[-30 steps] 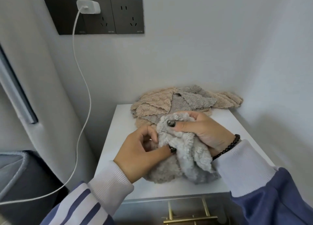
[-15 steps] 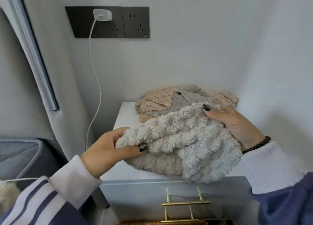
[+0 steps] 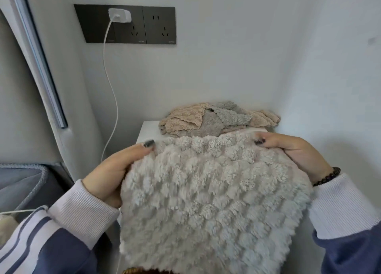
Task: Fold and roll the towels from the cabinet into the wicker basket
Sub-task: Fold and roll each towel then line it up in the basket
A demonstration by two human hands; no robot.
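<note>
Towel (image 3: 214, 201): fluffy, pale grey-cream, waffle-textured; I hold it up spread open in front of me, its top edge stretched between my two hands, the rest hanging down and covering most of the cabinet (image 3: 149, 131) behind it

Left hand (image 3: 115, 170): pinches the towel's upper left corner, thumb lying along the front of the cloth, the other fingers hidden behind it; dark polish on the thumbnail

Right hand (image 3: 296, 150): pinches the upper right corner, thumb on the front, fingers curled behind the cloth; bead bracelet (image 3: 327, 176) at the wrist, white ribbed cuff below

Pile of towels (image 3: 218, 120): beige and grey pieces, crumpled together at the back of the white cabinet top, against the wall, in the corner; just beyond the held towel's top edge, whether touching it I cannot tell

Cabinet: white surface, only its back left part showing

Basket (image 3: 142, 271): a sliver of brown wicker rim at the bottom edge of the view, below the hanging towel

Socket panel (image 3: 124, 24): dark, on the wall above and to the left of the cabinet, with a white charger (image 3: 119, 18) plugged in; its white cable (image 3: 112, 88) runs down the wall past the cabinet's left side

Grey upholstered edge (image 3: 22, 183): at lower left, beside my left sleeve
</note>
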